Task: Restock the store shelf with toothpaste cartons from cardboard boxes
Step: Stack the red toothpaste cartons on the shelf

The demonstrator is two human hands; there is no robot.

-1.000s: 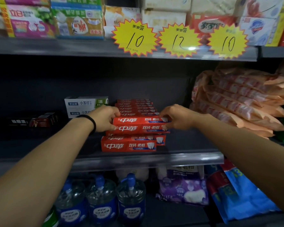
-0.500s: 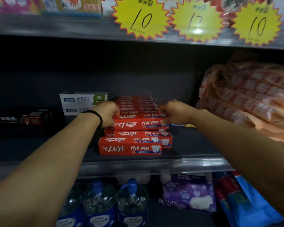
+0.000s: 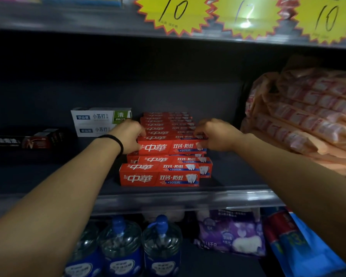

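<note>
Red toothpaste carton [image 3: 171, 145] at frame centre, atop the stack on the shelf [image 3: 188, 198], long axis left-right; left hand [image 3: 129, 136] and right hand [image 3: 216, 135] grip opposite ends, fingers curled.

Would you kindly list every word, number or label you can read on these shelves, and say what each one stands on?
"10": left yellow starburst tag.
"12", glare-washed: middle starburst tag.
"10": right starburst tag.
"中華", "双钙·防蛀", "+50%钙": red toothpaste cartons, including the top one that the left hand and right hand grip.
"小苏打", "清": white cartons.
"1.8千克": purple bag.
Black cartons, water-bottle labels and orange packs: too blurred to read.
</note>
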